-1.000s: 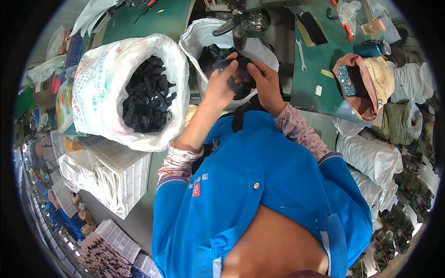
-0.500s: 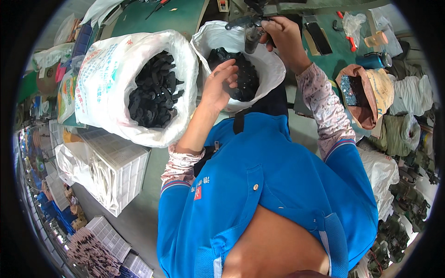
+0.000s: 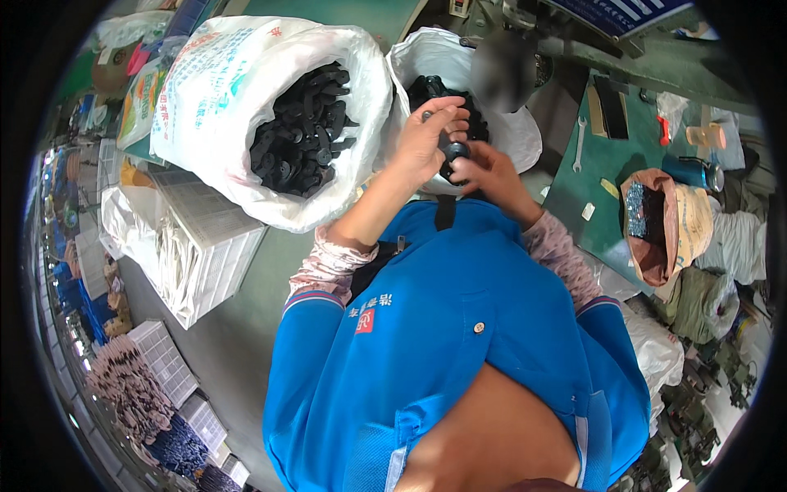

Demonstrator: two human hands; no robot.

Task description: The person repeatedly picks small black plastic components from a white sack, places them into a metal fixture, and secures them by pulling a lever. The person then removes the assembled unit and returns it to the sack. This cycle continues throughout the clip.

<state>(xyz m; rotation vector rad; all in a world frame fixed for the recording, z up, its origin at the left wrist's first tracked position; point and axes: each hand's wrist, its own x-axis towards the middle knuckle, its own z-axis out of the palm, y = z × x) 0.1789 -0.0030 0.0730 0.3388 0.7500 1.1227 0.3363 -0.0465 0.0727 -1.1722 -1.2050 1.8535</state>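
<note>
The right hand (image 3: 492, 180) is now off the machine (image 3: 502, 72) and at the near edge of the smaller white sack (image 3: 521, 146), beside the left hand (image 3: 428, 143), a round black piece (image 3: 455, 152) between them; beyond the sack, a blue sign (image 3: 627, 13) enters view.

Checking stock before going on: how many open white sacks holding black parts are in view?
2: one large sack left of the left hand; a second sack partly covered by that hand and the right hand. Others could be hidden.
</note>
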